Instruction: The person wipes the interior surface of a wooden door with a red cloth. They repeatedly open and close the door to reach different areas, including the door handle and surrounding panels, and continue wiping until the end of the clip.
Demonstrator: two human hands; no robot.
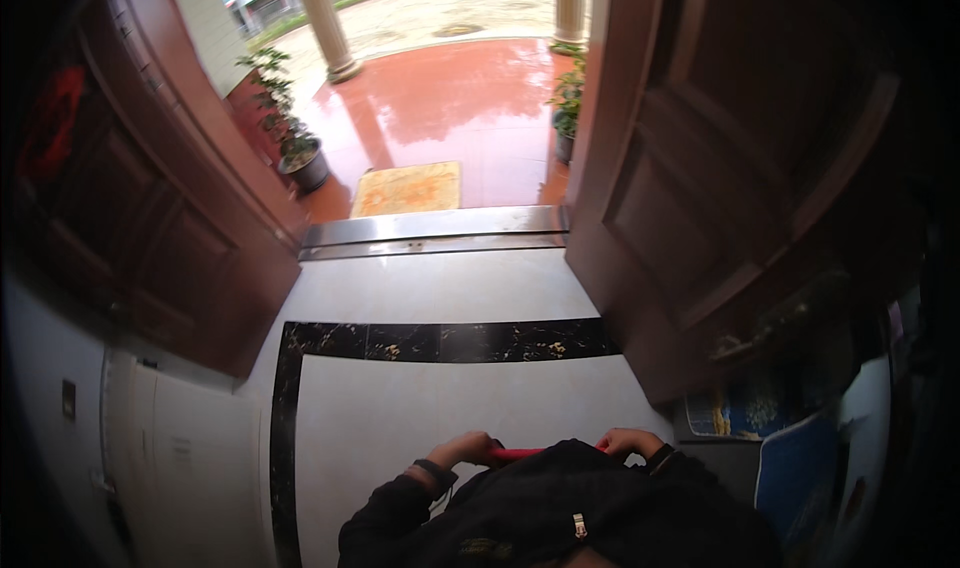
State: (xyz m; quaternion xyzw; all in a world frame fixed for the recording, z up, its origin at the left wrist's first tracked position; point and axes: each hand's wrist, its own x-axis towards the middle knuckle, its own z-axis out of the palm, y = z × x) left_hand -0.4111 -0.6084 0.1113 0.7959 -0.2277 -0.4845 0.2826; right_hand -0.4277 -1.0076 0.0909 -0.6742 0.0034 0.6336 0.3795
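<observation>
Seen from inside the room, the left door leaf, one of two, stands open, brown and panelled in raised rectangles. Beyond it, by the left edge of a glossy red porch, is a leafy plant, one of two, in a round dark pot, with a fluted column, one of two, farther out. One yellow-and-orange mat, nearly square, lies at the porch's near edge, beside one shiny metal threshold. On our side, one black marbled border turns a corner on the pale, polished floor. Above that floor, a person in a black jacket grasps one red bar before the body: the left hand is closed round its left end, the right hand curled at the other, the middle hidden by cloth. Farther right come the second column, the second plant, partly covered by the brown right door leaf, and two blue mats, one patterned, one plainer, near the floor's right edge
</observation>
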